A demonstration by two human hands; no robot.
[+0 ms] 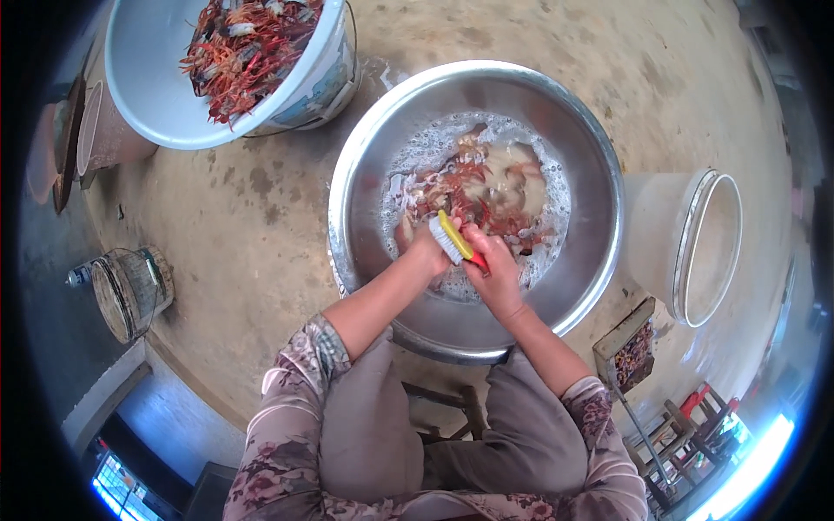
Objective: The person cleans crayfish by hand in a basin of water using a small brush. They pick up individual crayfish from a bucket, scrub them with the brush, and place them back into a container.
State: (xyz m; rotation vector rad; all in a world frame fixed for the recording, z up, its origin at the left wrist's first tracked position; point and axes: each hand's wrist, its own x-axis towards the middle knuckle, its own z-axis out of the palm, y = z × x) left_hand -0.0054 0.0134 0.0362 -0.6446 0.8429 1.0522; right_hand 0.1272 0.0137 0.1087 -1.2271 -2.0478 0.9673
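Observation:
A wide steel basin [360,165] stands before my knees, holding cloudy, foamy water with many reddish crayfish [469,178] in it. Over the near part of the water, my right hand [493,267] grips a scrubbing brush [451,236] with a yellow head, white bristles and a red handle. The bristles face my left hand [426,252], which is right beside the brush head. That hand looks closed; its fingertips and whatever they hold are hidden behind the brush.
At the upper left, a light-blue basin [143,95] holding crayfish rests on a bucket [317,95]. A whitish bucket [673,234] lies right of the steel basin, near a dustpan [627,347] with debris. A dirty bucket [130,291] is at left; wooden chairs [686,438] stand lower right.

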